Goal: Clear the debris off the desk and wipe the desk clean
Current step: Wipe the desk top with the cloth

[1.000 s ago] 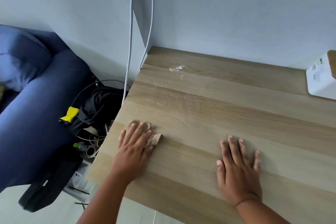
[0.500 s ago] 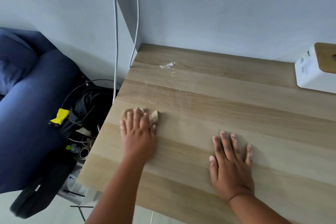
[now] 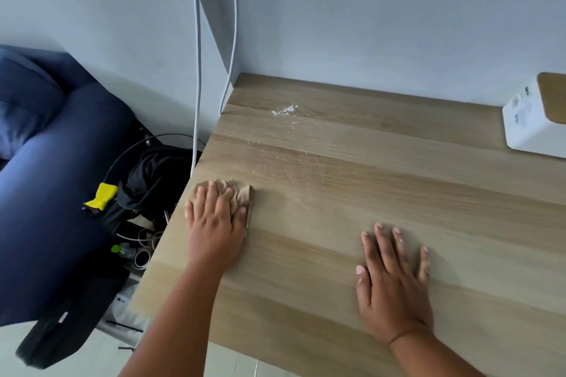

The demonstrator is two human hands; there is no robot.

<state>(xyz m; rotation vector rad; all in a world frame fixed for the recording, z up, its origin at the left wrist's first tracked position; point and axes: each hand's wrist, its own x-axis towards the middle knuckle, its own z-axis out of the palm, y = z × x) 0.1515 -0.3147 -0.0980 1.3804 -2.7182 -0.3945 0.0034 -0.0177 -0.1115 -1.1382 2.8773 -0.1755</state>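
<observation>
Presently, the light oak-grain wooden table [image 3: 398, 180] stood against a pale grey wall, its left edge beside a dark blue upholstered sofa [image 3: 46, 193]. The left hand [image 3: 214, 217] lay flat near that left edge, pressing a crumpled beige wiping cloth [image 3: 240, 194] onto the table; its fingers [image 3: 211, 193] were straight and slightly spread over the cloth, with the cloth's folds showing past the fingertips and to the right of the hand. The right hand [image 3: 395, 285] rested palm-down on bare wood nearer the front edge, well apart from the cloth, its fingers [image 3: 382, 242] straight and fanned out, holding nothing.

A small scatter of white powdery debris [image 3: 283, 110] sat near the back left corner of the table, close to the wall. Fainter white specks and streaks [image 3: 275, 159] trailed from it toward the cloth, lying between the two.

A white rectangular box with a wooden top [image 3: 536, 122] stood at the right rear of the table, partly cut off by the picture's edge. Two white cables [image 3: 197, 70] hung down the wall at the back left corner. Beside the table, on the floor, lay a pile of dark clutter [image 3: 153, 180] with a yellow item [image 3: 102, 194] on it; what the pile contained could not be made out.
</observation>
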